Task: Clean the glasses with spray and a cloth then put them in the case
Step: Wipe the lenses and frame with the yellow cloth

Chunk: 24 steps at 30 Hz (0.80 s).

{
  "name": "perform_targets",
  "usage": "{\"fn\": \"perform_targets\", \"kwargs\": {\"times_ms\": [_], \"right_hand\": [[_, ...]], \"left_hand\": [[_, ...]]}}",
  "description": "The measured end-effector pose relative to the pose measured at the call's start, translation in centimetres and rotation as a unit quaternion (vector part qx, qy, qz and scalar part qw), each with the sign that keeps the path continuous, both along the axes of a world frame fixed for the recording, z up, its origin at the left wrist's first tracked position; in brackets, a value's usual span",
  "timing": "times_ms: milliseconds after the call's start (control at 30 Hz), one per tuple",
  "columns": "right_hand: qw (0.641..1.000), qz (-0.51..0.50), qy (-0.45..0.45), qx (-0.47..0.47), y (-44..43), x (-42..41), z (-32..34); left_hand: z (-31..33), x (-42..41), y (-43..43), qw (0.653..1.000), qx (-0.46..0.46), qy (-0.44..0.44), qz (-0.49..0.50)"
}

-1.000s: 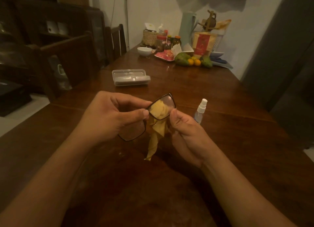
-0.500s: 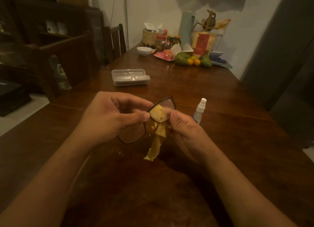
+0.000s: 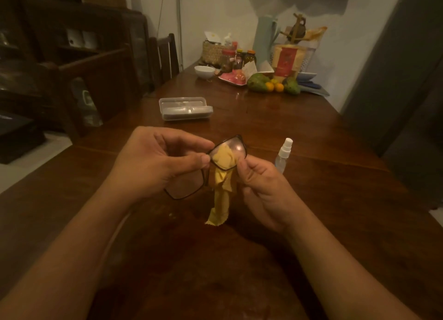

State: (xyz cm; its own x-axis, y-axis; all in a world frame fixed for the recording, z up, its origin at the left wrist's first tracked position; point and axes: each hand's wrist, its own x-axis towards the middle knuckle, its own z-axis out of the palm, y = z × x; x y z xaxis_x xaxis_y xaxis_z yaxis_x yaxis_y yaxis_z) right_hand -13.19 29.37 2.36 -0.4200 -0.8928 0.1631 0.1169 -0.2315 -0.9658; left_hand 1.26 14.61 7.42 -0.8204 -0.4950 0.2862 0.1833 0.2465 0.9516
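Wiping looks to be the stage in hand, so I would put the job near its middle. The glasses (image 3: 184,188) are held up over the table (image 3: 311,199), clear of it. The left hand (image 3: 155,161) pinches the dark frame close to the bridge between thumb and forefinger, the other fingers curled loosely behind. The right hand (image 3: 261,185) nips the yellow cloth (image 3: 221,195) against the farther lens, thumb on the near face. Its fingers behind the glass are hidden, though the cloth shows through as a crumpled yellow patch. The rest of the cloth hangs down in a limp, thin strip with a toothed edge at its tip, the soft kind made for lenses. The frame is thin and squarish, the lenses clear, with a small glint on the upper one. The spray bottle (image 3: 284,155) stands upright just beside the right hand, small and clear with a white nozzle, and nobody is touching it. Spraying seems done with, though I see no wet on the glass to prove it. Whether the nearer lens has been cleaned I cannot tell. What is left is to finish the wipe and carry the glasses to the case (image 3: 185,109), a frosted, round-cornered plastic box lying well beyond the hands on the polished dark wood.
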Motion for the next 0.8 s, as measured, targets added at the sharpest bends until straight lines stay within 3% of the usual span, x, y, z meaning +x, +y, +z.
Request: {"fn": "perform_targets", "kwargs": {"times_ms": [167, 467, 800], "right_hand": [[0.999, 0.003, -0.018, -0.027, -0.2, 0.13, -0.06], [0.996, -0.021, 0.078, 0.032, 0.05, 0.15, -0.07], [0.993, -0.041, 0.088, 0.062, 0.35, -0.59, -0.07]], "left_hand": [[-0.02, -0.14, 0.21, 1.0, 0.01, 0.0, -0.003], [0.17, -0.12, 0.41, 1.0, 0.018, 0.002, -0.004], [0.14, 0.31, -0.19, 0.999, -0.025, -0.02, 0.017]]}}
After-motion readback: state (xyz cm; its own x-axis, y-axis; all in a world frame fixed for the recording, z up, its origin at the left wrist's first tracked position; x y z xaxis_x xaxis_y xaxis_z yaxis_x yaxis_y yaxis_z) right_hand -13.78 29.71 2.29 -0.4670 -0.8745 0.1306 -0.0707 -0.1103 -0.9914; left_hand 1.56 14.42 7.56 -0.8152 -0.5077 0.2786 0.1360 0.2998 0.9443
